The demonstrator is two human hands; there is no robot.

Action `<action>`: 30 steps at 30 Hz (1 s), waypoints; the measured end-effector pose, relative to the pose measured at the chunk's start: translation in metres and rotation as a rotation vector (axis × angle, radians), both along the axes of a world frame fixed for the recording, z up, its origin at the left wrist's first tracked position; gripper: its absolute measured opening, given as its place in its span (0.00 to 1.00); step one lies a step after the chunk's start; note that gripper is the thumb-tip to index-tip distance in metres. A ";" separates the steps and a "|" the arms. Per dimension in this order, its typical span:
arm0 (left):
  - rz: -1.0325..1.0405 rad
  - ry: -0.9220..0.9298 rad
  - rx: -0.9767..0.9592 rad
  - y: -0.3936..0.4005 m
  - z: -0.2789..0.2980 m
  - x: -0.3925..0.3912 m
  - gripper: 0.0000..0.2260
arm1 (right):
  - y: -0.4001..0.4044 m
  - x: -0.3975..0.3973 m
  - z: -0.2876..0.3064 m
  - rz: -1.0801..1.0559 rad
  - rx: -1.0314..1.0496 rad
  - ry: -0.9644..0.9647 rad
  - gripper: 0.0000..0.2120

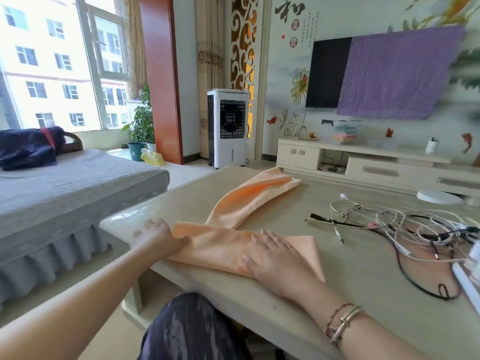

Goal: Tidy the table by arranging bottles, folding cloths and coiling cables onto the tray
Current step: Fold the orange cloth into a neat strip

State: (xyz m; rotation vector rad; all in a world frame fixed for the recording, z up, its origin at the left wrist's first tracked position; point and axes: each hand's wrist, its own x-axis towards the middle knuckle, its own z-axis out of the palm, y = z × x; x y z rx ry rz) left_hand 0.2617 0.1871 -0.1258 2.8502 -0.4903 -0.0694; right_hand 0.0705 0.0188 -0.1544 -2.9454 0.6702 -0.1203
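Note:
An orange cloth (223, 242) lies partly folded on the beige table (350, 281), with one long end trailing away toward the far edge. My left hand (158, 236) grips the cloth's left end near the table's left edge, thumb on the fabric. My right hand (272, 258) lies flat on the cloth with straight fingers, pressing it down. A tangle of white and black cables (405, 229) sprawls on the table to the right of the cloth. A white tray edge (465, 279) shows at the far right border.
A grey-covered bed (65, 188) stands left of the table. Beyond the table are a white air cooler (227, 131), a low TV cabinet (363, 159) and a white round lid (439, 196) at the table's far right. My knee (192, 328) is under the near edge.

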 end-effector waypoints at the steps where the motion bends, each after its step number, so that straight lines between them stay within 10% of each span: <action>1: 0.003 0.027 -0.030 0.002 0.000 0.003 0.36 | -0.001 0.000 0.000 -0.002 0.002 0.008 0.33; 8: -0.029 0.200 -0.105 0.002 0.012 -0.005 0.29 | 0.001 0.000 0.001 -0.002 0.006 0.026 0.35; 13: 0.020 0.636 -0.884 0.003 0.031 -0.015 0.14 | 0.001 0.000 0.004 0.001 0.001 0.036 0.36; 17: -0.110 1.030 -1.199 -0.009 0.067 -0.048 0.08 | 0.004 -0.004 0.002 0.007 0.016 -0.021 0.58; 26: -0.651 0.785 -0.831 -0.075 0.058 -0.106 0.18 | 0.017 -0.017 0.019 0.021 -0.031 -0.134 0.32; 30: -0.562 0.323 -0.783 -0.079 0.035 -0.086 0.16 | 0.024 -0.029 0.033 0.016 -0.105 -0.075 0.32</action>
